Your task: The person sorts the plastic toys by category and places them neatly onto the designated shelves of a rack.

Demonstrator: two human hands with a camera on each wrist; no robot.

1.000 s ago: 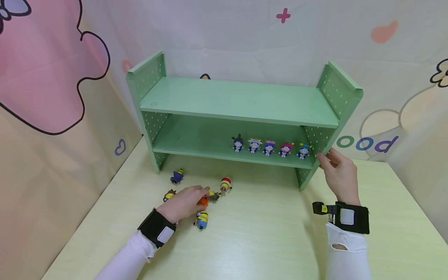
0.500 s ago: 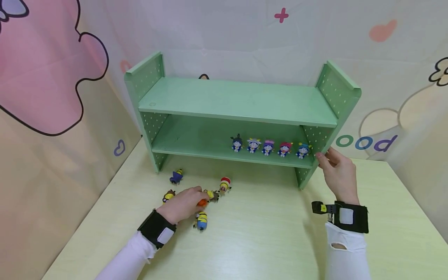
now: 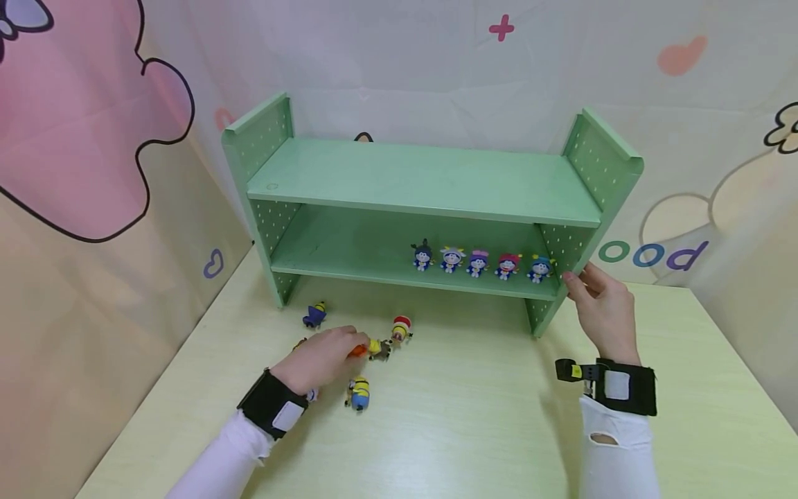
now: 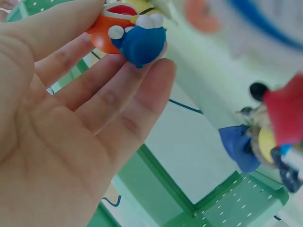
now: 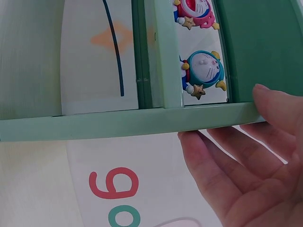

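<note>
My left hand (image 3: 323,357) is low over the table, pinching a small orange and blue toy figurine (image 4: 141,43) between thumb and fingers. In the head view the hand covers most of that toy. Just right of the fingertips lies a yellow and grey figurine (image 3: 379,349), with a red-hatted one (image 3: 402,329) beyond it. A yellow and blue figurine (image 3: 359,394) lies nearer the front. On the right, my other hand (image 3: 606,315) grips the side panel of a green two-tier shelf (image 3: 430,180), thumb on the inner side and fingers outside.
Several small blue figurines in coloured hats (image 3: 478,264) stand in a row at the right of the lower tier. A purple-caped figurine (image 3: 315,315) lies near the shelf's left leg. Another figurine (image 3: 312,395) is partly hidden by the left wrist. A printed cloth (image 3: 405,69) hangs behind.
My left hand has shifted slightly left and up with the orange figurine, away from the yellow and blue one. The right hand stays on the shelf's side panel.
</note>
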